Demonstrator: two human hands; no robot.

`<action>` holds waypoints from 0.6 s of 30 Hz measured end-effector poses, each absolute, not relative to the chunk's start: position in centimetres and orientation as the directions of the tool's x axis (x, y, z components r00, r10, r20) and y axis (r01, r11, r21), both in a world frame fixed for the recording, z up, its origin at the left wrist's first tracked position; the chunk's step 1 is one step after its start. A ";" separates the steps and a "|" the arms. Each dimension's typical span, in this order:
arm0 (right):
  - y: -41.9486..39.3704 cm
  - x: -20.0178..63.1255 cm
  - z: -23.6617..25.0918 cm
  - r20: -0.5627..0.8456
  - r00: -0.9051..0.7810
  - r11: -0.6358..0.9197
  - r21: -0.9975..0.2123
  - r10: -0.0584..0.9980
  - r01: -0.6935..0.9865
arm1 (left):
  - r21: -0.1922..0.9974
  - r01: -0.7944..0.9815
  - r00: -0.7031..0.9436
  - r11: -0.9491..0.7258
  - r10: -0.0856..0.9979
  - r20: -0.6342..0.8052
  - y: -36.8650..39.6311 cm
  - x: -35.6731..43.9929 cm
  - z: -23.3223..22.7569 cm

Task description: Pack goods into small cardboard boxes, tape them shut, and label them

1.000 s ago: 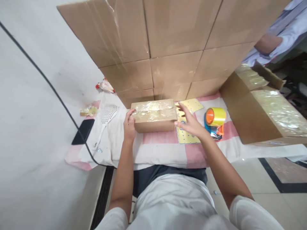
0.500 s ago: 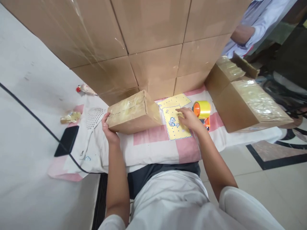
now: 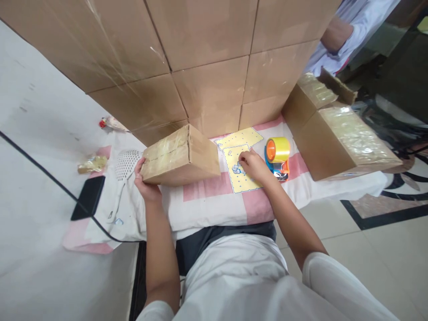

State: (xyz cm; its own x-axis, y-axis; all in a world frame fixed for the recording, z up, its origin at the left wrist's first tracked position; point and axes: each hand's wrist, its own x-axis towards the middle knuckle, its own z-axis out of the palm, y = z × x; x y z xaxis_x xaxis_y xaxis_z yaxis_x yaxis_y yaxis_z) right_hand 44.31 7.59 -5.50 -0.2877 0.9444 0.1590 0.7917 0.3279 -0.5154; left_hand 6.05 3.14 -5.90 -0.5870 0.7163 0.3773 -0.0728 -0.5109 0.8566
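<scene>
My left hand (image 3: 147, 185) grips the left end of a small taped cardboard box (image 3: 180, 171), which sits tilted on the cloth-covered table. Its fingers wrap the near left corner. My right hand (image 3: 254, 166) is over a yellow printed patch (image 3: 239, 185) of the table cloth, with fingers curled and tips pressed together. Whatever is in that pinch, if anything, is hidden or too small to see. Just right of this hand stands a tape dispenser (image 3: 284, 171) with an orange part, carrying a yellow tape roll (image 3: 281, 149).
A wall of stacked cartons (image 3: 210, 89) rises behind the table. Taped boxes (image 3: 331, 142) stand at the right, near a person's sleeve (image 3: 359, 38). On the left lie a black phone (image 3: 88, 198), a white perforated thing (image 3: 127, 162) and a black cable (image 3: 43, 167) crossing the view.
My right hand's fingers, stretched over the yellow patch before, have curled together. The left hand keeps its hold on the box, which has turned slightly. The view has shifted a little.
</scene>
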 end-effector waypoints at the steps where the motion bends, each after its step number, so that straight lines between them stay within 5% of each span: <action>1: 7.6 44.4 -5.5 0.142 -0.264 0.298 -0.547 0.954 0.782 | 0.851 -0.084 -0.586 -0.518 0.717 0.378 3.1 6.0 -5.9; 8: 7.0 44.8 -4.8 0.130 -0.154 0.201 -0.624 0.979 0.755 | 0.839 -0.081 -0.589 -0.538 0.704 0.395 3.1 5.8 -6.1; 18: 6.5 44.6 -4.8 0.162 -0.173 0.233 -0.532 0.972 0.814 | 0.847 -0.074 -0.592 -0.526 0.707 0.387 3.0 5.8 -6.1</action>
